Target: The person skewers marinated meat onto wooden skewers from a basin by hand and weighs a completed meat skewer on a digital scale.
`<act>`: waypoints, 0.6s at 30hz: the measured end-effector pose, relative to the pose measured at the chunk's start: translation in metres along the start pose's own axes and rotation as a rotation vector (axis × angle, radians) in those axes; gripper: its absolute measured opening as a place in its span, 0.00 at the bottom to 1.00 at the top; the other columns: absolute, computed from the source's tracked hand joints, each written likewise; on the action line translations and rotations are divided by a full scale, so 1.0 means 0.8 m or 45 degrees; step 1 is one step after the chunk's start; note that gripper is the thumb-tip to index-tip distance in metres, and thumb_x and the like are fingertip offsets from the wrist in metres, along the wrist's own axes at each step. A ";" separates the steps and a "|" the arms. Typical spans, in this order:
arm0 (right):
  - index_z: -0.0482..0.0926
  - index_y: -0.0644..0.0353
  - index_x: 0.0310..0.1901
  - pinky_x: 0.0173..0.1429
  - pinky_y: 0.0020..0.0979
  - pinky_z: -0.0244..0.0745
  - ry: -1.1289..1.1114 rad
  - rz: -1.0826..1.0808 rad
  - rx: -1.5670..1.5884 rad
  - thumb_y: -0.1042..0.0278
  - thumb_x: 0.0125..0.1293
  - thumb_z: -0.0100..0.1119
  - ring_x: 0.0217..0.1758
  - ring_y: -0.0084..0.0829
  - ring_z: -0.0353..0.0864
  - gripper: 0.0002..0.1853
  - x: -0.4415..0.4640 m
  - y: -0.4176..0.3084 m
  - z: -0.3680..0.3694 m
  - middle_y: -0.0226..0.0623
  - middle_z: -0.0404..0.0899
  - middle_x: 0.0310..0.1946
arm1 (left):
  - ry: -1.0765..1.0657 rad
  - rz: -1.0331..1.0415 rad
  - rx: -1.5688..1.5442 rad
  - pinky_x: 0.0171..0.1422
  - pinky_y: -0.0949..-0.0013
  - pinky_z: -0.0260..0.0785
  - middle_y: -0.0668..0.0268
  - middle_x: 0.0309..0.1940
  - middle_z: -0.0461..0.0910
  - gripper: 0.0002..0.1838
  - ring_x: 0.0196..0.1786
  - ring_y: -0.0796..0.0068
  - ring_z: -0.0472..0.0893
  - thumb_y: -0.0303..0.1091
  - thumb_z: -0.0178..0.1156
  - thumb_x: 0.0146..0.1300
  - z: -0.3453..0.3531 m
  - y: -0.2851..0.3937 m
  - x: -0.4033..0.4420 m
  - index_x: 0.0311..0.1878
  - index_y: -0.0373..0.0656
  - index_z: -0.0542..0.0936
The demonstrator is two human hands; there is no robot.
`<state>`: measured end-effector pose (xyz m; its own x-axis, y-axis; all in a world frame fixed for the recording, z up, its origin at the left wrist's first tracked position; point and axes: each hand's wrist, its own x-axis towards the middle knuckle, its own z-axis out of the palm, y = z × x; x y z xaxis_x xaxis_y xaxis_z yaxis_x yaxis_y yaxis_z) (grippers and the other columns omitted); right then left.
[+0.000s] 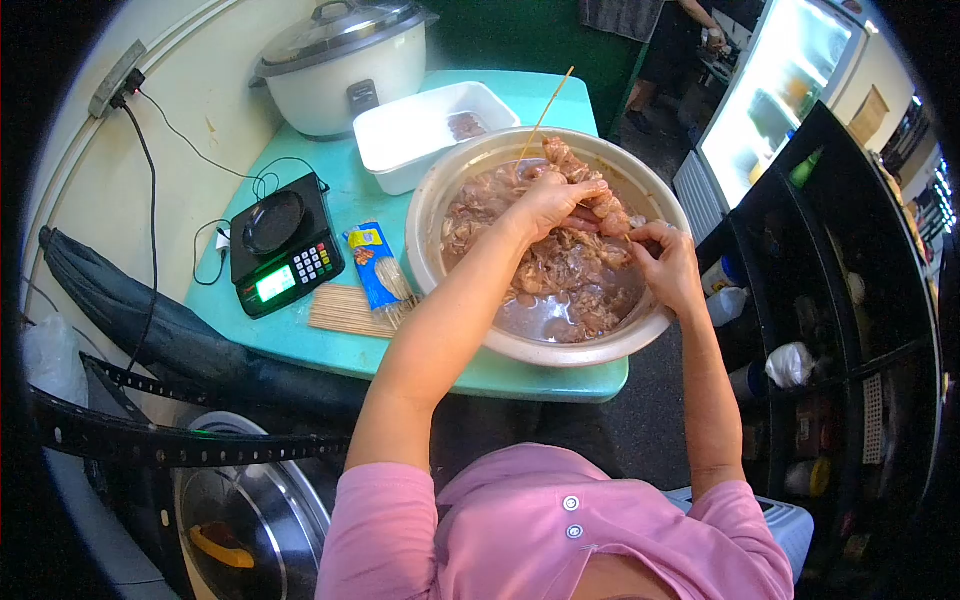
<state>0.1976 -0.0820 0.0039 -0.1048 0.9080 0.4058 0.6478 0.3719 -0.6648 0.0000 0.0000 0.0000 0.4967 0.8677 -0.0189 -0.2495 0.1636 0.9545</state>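
Observation:
Raw marinated meat (pixel 575 290) in brownish liquid fills a large round basin (pixel 430 240). Above it, my left hand (pixel 553 205) is closed around skewered meat (pixel 606 210). Closed at the other end of this meat, my right hand (pixel 668 262) has its thumb and fingers pinched together on it. Beyond my left hand, a thin wooden stick (pixel 550 105) slants up over the far side of the basin. Left of the basin lie a bundle of bare skewers (pixel 345 310) and a blue and yellow packet (pixel 378 275) of sticks.
A black digital scale (pixel 290 262) stands left on the turquoise table (pixel 560 385). Behind the basin are a white tray (pixel 390 140) and a large cooker (pixel 345 85). Black shelves (pixel 850 350) rise at the right. Another person (pixel 665 50) stands in the far background.

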 end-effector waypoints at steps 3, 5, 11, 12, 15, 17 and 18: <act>0.82 0.69 0.35 0.39 0.29 0.75 -0.001 0.014 0.010 0.79 0.53 0.62 0.32 0.32 0.82 0.07 0.000 0.000 -0.002 0.42 0.81 0.28 | -0.014 0.003 -0.016 0.44 0.64 0.81 0.56 0.43 0.82 0.20 0.43 0.63 0.84 0.40 0.62 0.64 0.002 0.001 -0.001 0.51 0.33 0.77; 0.82 0.69 0.34 0.38 0.29 0.75 -0.003 0.001 0.029 0.79 0.53 0.62 0.31 0.31 0.82 0.07 0.001 0.001 0.000 0.42 0.81 0.28 | -0.012 -0.005 -0.009 0.44 0.64 0.81 0.56 0.42 0.82 0.20 0.42 0.63 0.85 0.40 0.62 0.64 0.002 0.003 -0.002 0.50 0.33 0.77; 0.82 0.69 0.34 0.38 0.29 0.74 0.004 -0.001 0.031 0.79 0.53 0.62 0.31 0.31 0.82 0.06 0.000 -0.003 -0.001 0.42 0.80 0.27 | -0.016 -0.006 0.000 0.45 0.64 0.81 0.56 0.41 0.82 0.19 0.42 0.63 0.85 0.40 0.62 0.64 0.001 0.001 0.000 0.50 0.33 0.77; 0.82 0.69 0.34 0.38 0.29 0.74 0.004 -0.001 0.031 0.79 0.53 0.62 0.31 0.31 0.82 0.06 0.000 -0.003 -0.001 0.42 0.80 0.27 | -0.016 -0.006 0.000 0.45 0.64 0.81 0.56 0.41 0.82 0.19 0.42 0.63 0.85 0.40 0.62 0.64 0.001 0.001 0.000 0.50 0.33 0.77; 0.82 0.69 0.34 0.37 0.30 0.74 0.017 -0.003 0.028 0.79 0.53 0.62 0.30 0.31 0.82 0.06 -0.001 -0.003 0.000 0.42 0.80 0.27 | -0.006 -0.007 0.008 0.45 0.64 0.81 0.56 0.42 0.82 0.19 0.42 0.63 0.85 0.40 0.62 0.64 0.001 0.001 0.000 0.50 0.33 0.77; 0.82 0.69 0.34 0.37 0.30 0.73 0.011 0.003 0.015 0.79 0.53 0.61 0.30 0.31 0.81 0.06 -0.001 -0.002 -0.001 0.42 0.80 0.26 | -0.013 -0.007 0.004 0.45 0.64 0.81 0.56 0.42 0.82 0.20 0.42 0.63 0.84 0.40 0.62 0.64 0.000 -0.001 0.001 0.50 0.33 0.77; 0.82 0.69 0.34 0.37 0.30 0.73 0.011 0.003 0.016 0.79 0.53 0.61 0.30 0.31 0.81 0.06 -0.001 -0.003 -0.001 0.42 0.80 0.26 | -0.013 -0.007 0.004 0.45 0.64 0.81 0.56 0.42 0.82 0.20 0.42 0.63 0.84 0.40 0.62 0.64 0.001 0.000 0.001 0.50 0.33 0.77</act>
<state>0.1965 -0.0834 0.0055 -0.0967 0.9071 0.4096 0.6388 0.3722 -0.6734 0.0011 -0.0001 -0.0001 0.5065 0.8620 -0.0211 -0.2439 0.1667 0.9554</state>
